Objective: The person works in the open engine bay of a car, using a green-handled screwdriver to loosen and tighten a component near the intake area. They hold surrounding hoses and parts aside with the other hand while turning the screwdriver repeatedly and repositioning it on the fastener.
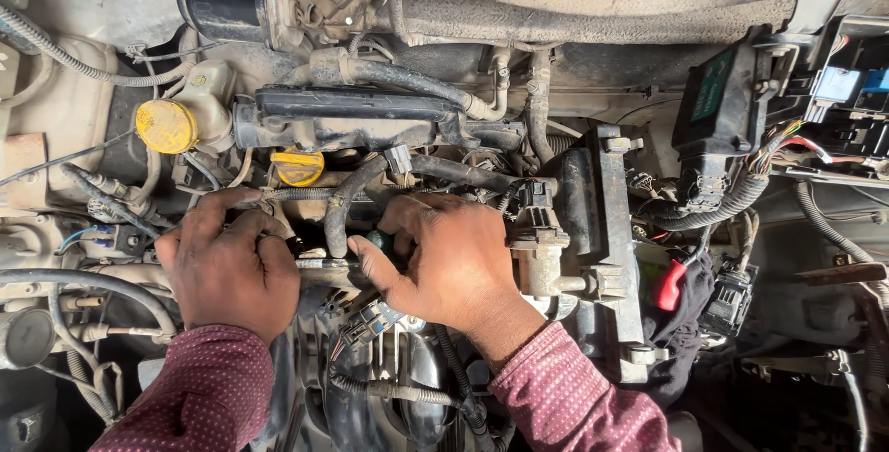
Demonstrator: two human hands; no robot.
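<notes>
Nearest, at 6 o'clock: two maroon dotted sleeves, and between them a ribbed black hose (389, 389) and a grey wiring connector (370, 322) low in the engine bay.

Just above, at 8 o'clock from centre: left hand (227, 271), palm down, fingers bent and bunched over the left end of a bright metal shaft (324, 265). Cannot tell whether clamped round it or only pressing on it; fingertips hidden.

At centre: right hand (444, 262), closed in a fist round a green-handled tool (378, 241), thumb laid along the underside, only a sliver of the green grip showing at its 10 o'clock. Shaft apparently part of the same tool, running level from one hand to the other and passing just beneath a curved black hose (338, 211).

Judged from this: mid-step on some fastener or clip buried under the hoses, one hand driving, the other steadying or guiding the far end. Working tip out of sight. Calls for a firm, level hold on the handle, pressure kept in line with the shaft, and care not to snag the hose or nearby wiring.

Farther back, at 11 o'clock of the hands: a yellow oil filler cap (298, 167); beyond it at 10 o'clock, a larger yellow reservoir cap (167, 125).

Well apart at 3 o'clock: a red-handled object (669, 285) on dark cloth. At 2 o'clock, farthest: a black box with a green label (718, 100), with a loom of coloured wires beside it.
</notes>
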